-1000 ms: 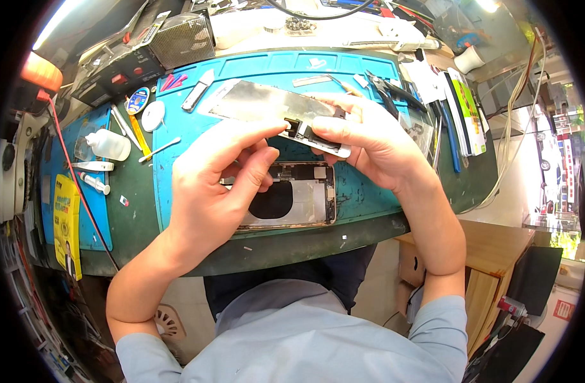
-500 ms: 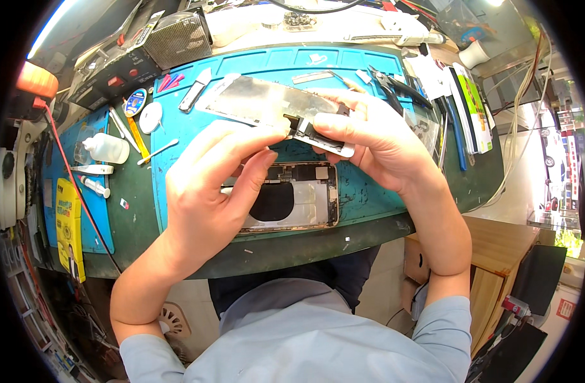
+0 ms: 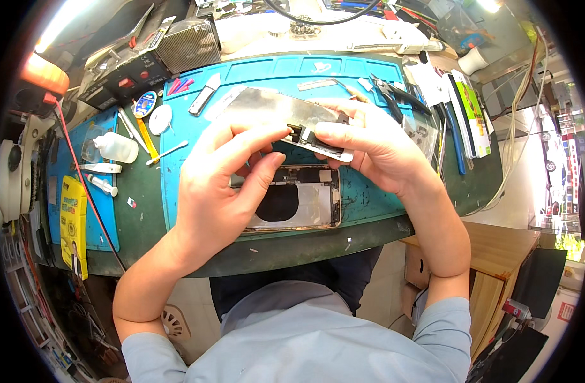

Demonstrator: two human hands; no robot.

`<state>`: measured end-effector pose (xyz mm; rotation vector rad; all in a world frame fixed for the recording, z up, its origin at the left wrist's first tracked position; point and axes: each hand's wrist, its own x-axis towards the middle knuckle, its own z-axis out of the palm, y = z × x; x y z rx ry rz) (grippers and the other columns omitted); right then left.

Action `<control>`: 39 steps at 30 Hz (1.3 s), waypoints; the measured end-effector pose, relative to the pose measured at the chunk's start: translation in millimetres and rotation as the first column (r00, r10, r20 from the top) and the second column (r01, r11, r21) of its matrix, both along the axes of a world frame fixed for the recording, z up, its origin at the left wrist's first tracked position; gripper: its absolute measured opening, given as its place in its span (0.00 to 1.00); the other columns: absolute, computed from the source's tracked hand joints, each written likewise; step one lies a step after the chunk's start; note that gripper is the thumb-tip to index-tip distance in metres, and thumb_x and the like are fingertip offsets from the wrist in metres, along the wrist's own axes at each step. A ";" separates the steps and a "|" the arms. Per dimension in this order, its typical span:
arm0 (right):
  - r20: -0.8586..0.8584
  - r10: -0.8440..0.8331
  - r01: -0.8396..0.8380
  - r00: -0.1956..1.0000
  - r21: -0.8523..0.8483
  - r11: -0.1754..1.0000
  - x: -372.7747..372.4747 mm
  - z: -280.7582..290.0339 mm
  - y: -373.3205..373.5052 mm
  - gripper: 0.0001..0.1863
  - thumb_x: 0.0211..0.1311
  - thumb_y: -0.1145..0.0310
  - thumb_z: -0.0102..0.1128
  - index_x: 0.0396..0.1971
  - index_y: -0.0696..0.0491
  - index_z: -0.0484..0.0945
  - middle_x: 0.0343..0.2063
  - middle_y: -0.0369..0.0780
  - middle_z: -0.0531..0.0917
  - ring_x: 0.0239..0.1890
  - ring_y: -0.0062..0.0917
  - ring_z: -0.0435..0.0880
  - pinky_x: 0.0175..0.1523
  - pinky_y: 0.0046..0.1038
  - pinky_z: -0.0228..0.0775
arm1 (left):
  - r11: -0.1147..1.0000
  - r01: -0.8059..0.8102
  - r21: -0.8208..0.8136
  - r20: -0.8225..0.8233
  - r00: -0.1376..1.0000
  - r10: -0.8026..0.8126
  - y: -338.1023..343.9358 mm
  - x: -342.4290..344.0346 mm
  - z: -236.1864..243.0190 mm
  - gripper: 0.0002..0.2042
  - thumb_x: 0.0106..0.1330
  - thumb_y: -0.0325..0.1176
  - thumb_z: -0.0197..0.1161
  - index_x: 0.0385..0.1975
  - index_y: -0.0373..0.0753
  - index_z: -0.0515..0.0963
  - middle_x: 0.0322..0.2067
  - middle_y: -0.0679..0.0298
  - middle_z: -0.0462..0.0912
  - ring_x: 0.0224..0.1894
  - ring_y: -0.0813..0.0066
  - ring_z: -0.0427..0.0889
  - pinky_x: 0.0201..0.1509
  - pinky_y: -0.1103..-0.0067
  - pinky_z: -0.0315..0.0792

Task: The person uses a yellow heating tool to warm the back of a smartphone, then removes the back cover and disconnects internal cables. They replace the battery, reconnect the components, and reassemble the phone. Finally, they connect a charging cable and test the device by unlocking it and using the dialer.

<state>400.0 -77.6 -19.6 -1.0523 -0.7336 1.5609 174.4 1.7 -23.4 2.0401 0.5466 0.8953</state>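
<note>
My right hand [image 3: 375,147] grips a phone screen assembly [image 3: 270,105] at its end, silvery back up, thumb over its black components [image 3: 304,134] and fingers underneath. My left hand [image 3: 228,172] has its index fingertip at those components, the thumb apart and lower, the other fingers curled, partly hidden. Below both hands an opened phone housing [image 3: 311,198] lies on the blue mat [image 3: 369,191], its left end hidden behind my left hand.
Left are a white bottle [image 3: 117,146], syringe [image 3: 102,185], swab [image 3: 168,152], yellow packet [image 3: 73,223] and orange-topped device [image 3: 45,76]. Behind are a blade-like tool [image 3: 204,96] and a dark box [image 3: 123,80]. Pliers [image 3: 391,96], blue-handled tool [image 3: 458,147] and cables [image 3: 516,127] lie right.
The view has shifted slightly. Both hands and the screen assembly keep nearly the same pose, with slight movement of my left fingers and a small change in the screen's tilt.
</note>
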 end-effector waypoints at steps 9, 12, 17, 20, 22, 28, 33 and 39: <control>-0.004 -0.003 0.003 1.000 0.025 1.000 -0.3 3.0 0.8 0.28 0.64 0.67 0.73 0.61 0.62 0.75 0.46 0.37 0.86 0.44 0.14 0.86 0.42 0.18 0.81 | 0.996 -0.002 0.087 -0.012 1.000 0.003 0.2 -0.8 3.0 0.14 0.64 0.19 0.69 0.50 0.37 0.85 0.39 0.61 0.82 0.36 0.72 0.83 0.36 0.79 0.80; 0.095 -0.051 0.042 0.994 0.093 0.995 1.7 0.9 -0.2 0.29 0.62 0.66 0.74 0.60 0.63 0.76 0.44 0.37 0.86 0.42 0.15 0.85 0.41 0.18 0.79 | 0.958 0.036 0.285 -0.036 0.999 -0.027 4.2 0.5 0.6 0.15 0.61 0.18 0.69 0.48 0.36 0.85 0.38 0.61 0.82 0.35 0.69 0.84 0.36 0.78 0.80; 0.493 -0.075 -0.001 0.867 0.153 0.988 6.2 -10.4 -1.5 0.30 0.59 0.64 0.77 0.58 0.62 0.77 0.41 0.38 0.84 0.41 0.17 0.83 0.43 0.21 0.78 | 0.797 0.183 0.576 -0.187 0.978 -0.090 8.7 -4.4 -6.8 0.17 0.54 0.16 0.71 0.46 0.36 0.86 0.37 0.60 0.82 0.35 0.63 0.83 0.36 0.75 0.78; 0.524 -0.152 -0.028 0.838 0.320 0.947 -0.6 -17.5 -1.5 0.29 0.59 0.66 0.76 0.58 0.60 0.76 0.45 0.40 0.82 0.47 0.21 0.82 0.50 0.26 0.77 | 0.795 0.232 0.561 -0.251 0.962 -0.104 5.3 -9.0 -4.7 0.17 0.54 0.17 0.71 0.45 0.35 0.86 0.39 0.59 0.82 0.38 0.61 0.82 0.40 0.71 0.77; 0.587 -0.159 -0.062 0.794 0.339 0.939 -0.8 -12.2 -3.3 0.29 0.58 0.68 0.75 0.58 0.60 0.75 0.49 0.42 0.80 0.51 0.26 0.81 0.54 0.29 0.76 | 0.795 0.274 0.541 -0.314 0.943 -0.111 5.4 -15.1 -6.9 0.18 0.51 0.22 0.71 0.45 0.37 0.85 0.44 0.62 0.81 0.43 0.61 0.81 0.48 0.70 0.75; 0.740 -0.369 -0.139 0.562 0.525 0.840 -2.2 -20.8 -2.9 0.27 0.53 0.72 0.73 0.55 0.56 0.79 0.43 0.46 0.85 0.44 0.35 0.86 0.53 0.33 0.78 | 0.748 0.322 0.581 -0.486 0.874 0.001 -3.6 -21.9 -3.3 0.18 0.56 0.31 0.73 0.49 0.42 0.85 0.48 0.66 0.79 0.53 0.62 0.74 0.60 0.66 0.63; 0.726 -0.563 -0.220 0.394 0.670 0.709 -5.0 -26.7 -0.6 0.25 0.52 0.73 0.71 0.52 0.53 0.80 0.37 0.46 0.86 0.40 0.38 0.87 0.47 0.37 0.79 | 0.724 0.356 0.591 -0.534 0.845 0.020 -5.1 -21.1 -0.1 0.16 0.65 0.33 0.66 0.51 0.37 0.84 0.50 0.58 0.78 0.54 0.55 0.73 0.63 0.64 0.62; 0.842 -0.342 -0.332 0.418 0.491 0.805 -0.8 14.1 -13.7 0.27 0.56 0.74 0.68 0.58 0.59 0.74 0.33 0.53 0.84 0.39 0.49 0.85 0.44 0.40 0.78 | 0.704 0.371 0.605 -0.520 0.854 -0.003 0.0 -23.4 -5.8 0.18 0.62 0.35 0.69 0.52 0.40 0.84 0.52 0.62 0.77 0.54 0.58 0.72 0.63 0.64 0.61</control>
